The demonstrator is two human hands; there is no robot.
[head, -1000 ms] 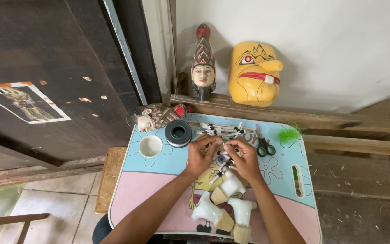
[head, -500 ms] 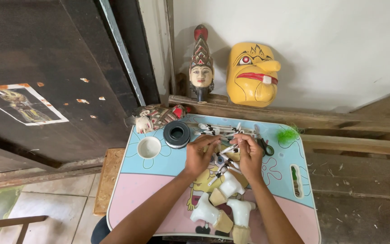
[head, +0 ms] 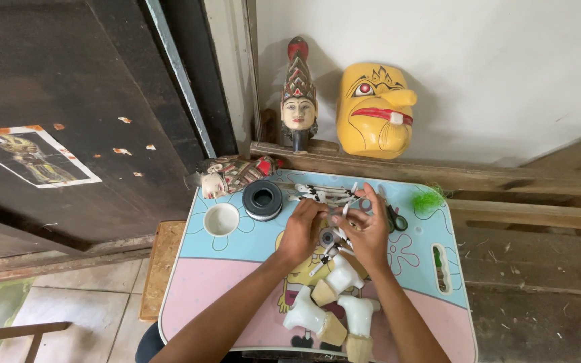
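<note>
A: Black-and-white striped sticks [head: 334,236], a small bundle of them, sit between both hands above the middle of the table [head: 250,282], just beyond the white puppet pieces.

B: Who holds what?

A: The left hand [head: 302,228] has its fingers closed on the near end of the bundle. The right hand [head: 364,232] pinches one stick [head: 348,202] between thumb and forefinger, with the other fingers spread. A little grey ring [head: 327,236] shows between the palms; whether it is threaded on, I cannot tell.

B: So what stage is this?

A: I'd judge the sticks are being sorted or joined, and nothing looks finished yet. A fine, steady pinch seems called for, since the pieces are thin and crowd each other.

B: And around them?

A: More striped sticks [head: 317,193] lie on the far side of the table, just past the knuckles. Near the wrists are three white carved puppet pieces [head: 334,299] with tan wooden ends, close enough for a forearm to knock. A black spool [head: 262,199] and a white cup [head: 222,219] stand to the left, scissors [head: 393,218] and a green tuft [head: 427,199] to the right.

B: Anything farther back?

A: A painted puppet [head: 233,173] lies at the table's far-left corner. Behind it, on a wooden ledge against the wall, are a carved puppet head [head: 298,101] with a tall crown and a yellow mask [head: 374,111].
</note>
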